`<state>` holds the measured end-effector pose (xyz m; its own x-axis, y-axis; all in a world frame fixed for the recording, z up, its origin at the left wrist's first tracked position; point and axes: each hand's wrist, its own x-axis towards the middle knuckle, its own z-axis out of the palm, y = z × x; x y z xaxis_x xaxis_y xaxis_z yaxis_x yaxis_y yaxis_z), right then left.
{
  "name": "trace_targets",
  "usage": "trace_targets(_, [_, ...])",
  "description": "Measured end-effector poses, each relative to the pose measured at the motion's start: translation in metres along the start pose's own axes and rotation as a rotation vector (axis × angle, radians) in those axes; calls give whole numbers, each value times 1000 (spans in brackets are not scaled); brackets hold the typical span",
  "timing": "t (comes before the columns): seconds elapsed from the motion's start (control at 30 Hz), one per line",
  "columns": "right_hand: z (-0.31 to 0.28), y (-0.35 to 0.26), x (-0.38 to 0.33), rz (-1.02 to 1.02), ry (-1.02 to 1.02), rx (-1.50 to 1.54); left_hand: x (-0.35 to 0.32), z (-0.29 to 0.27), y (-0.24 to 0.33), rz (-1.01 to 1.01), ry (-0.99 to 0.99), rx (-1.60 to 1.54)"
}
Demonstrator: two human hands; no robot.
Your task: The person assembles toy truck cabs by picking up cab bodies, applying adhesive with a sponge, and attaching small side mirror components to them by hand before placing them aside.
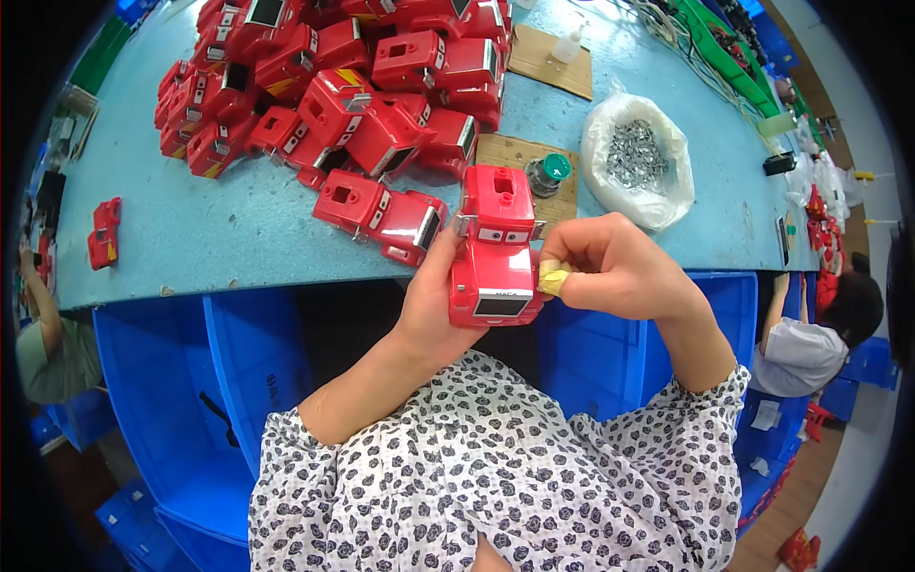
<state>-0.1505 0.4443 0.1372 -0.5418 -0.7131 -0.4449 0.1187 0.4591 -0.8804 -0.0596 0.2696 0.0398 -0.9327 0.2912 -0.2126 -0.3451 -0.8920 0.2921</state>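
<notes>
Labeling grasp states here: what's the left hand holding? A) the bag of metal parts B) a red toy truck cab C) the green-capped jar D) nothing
B: the left hand wraps around the red toy truck cab from its left side, while the right hand, with a yellow-taped fingertip, touches its right edge; the bag of metal parts and green-capped jar sit untouched on the table.

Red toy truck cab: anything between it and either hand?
Nothing visible. The left hand already grips the red toy truck cab from its left side, and the right hand presses against its right edge, a yellow-taped finger touching it. The pile of red cabs lies apart on the table.
</notes>
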Motion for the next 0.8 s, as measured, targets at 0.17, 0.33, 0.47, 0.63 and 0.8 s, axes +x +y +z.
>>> trace_targets(0.17, [1,-2,1,-4,-34,-210,-3,3,-1,32,22,-7])
trace_targets(0.33, [10,9,3,-29,0,-74,-3,-1,1,37,32,-17])
trace_targets(0.47, [10,5,3,26,-13,88,-5,5,3,11,19,-8])
trace_targets(0.63, [5,8,7,50,-75,85,-3,2,3,5,2,-23])
trace_targets(0.8, [19,13,4,-18,27,44,-1,10,8,26,151,-16])
